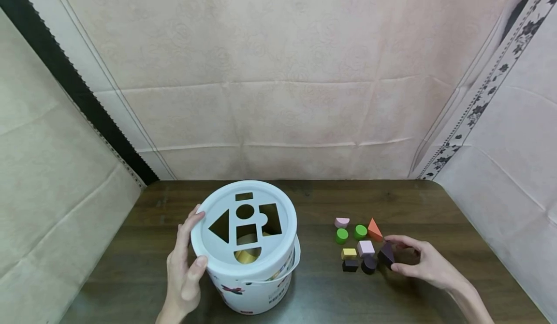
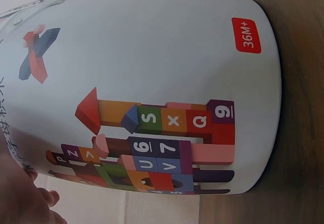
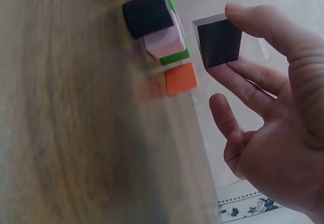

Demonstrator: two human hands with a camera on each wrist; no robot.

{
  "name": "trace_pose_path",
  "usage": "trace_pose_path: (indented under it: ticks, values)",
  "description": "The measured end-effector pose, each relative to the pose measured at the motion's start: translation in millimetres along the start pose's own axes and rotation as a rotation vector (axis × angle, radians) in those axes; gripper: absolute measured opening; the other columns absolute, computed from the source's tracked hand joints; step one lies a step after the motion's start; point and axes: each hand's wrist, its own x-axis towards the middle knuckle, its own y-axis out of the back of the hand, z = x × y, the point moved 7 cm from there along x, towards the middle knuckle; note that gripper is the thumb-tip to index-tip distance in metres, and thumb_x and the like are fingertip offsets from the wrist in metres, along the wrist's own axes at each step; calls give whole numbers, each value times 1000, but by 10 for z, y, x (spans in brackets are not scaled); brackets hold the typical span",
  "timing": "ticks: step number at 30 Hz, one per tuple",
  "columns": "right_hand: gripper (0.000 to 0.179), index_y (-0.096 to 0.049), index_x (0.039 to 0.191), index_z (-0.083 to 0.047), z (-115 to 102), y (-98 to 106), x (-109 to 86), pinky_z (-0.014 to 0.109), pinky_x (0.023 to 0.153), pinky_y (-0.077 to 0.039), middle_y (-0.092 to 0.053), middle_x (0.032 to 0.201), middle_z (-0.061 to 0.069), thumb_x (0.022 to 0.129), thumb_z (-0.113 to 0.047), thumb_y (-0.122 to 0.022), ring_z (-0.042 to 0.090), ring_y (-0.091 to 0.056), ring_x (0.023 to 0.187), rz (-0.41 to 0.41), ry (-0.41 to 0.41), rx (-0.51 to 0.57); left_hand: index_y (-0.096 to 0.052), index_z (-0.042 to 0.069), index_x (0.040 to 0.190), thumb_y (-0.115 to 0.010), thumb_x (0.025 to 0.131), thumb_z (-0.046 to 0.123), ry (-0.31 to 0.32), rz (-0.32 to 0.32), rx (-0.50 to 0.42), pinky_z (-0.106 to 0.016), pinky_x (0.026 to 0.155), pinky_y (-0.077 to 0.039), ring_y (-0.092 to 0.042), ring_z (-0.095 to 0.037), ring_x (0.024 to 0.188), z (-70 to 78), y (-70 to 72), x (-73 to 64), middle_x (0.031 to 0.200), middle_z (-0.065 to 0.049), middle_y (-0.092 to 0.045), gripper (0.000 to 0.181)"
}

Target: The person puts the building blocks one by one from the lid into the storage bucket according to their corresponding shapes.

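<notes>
Head view: right hand (image 1: 424, 262) pinches dark block (image 1: 386, 255) by fingertips, near table's right edge (image 1: 500, 246); thin hold, could slip. Left hand (image 1: 184, 266) grips bucket lid (image 1: 244, 227) rim; tilted bucket may tip.

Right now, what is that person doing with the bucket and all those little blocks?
A person sits at a brown table. Their left hand holds the rim of a white shape-sorter bucket, whose lid has shaped holes. Their right hand pinches a dark purple block beside a cluster of other coloured blocks lying on the table.
</notes>
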Motion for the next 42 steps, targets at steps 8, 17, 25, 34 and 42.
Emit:
trace_pose_path:
  ticks: [8,17,25,34,42]
  values:
    - [51,-66,127,-12,-183,34,97,33,70,-38,-69,109,-8,80,-18,-85,15,-59,99,49,28,-59,-53,-3,140,-53,92,29,6,0,-5,-76,103,0,-42,-26,139,-9,-2,-9,146,-20,-50,57]
    - [52,-66,127,-15,-469,59,216,31,72,-37,-68,112,-7,79,-18,-85,7,-57,98,89,56,-87,-53,-1,140,-53,92,31,11,1,3,-76,104,0,-42,-27,139,-1,-2,-1,146,-19,-50,58]
    - [53,-66,129,-19,-681,79,307,29,74,-35,-69,118,-5,80,-17,-85,5,-56,101,113,82,-99,-53,-2,140,-52,92,32,7,0,9,-76,103,0,-41,-28,140,8,-3,-5,146,-19,-50,58]
    - [55,-65,130,-25,-1044,139,465,29,79,-36,-67,122,-7,79,-19,-86,6,-54,104,119,130,-110,-53,-2,140,-52,91,28,-1,17,6,-75,104,-1,-43,-26,138,3,18,-3,146,-20,-50,57]
    - [55,-66,130,-25,-1304,187,547,29,81,-36,-67,120,-10,79,-19,-86,6,-54,104,143,151,-120,-53,-1,140,-53,92,29,6,10,-2,-76,103,0,-42,-27,139,4,-2,-10,146,-20,-50,57]
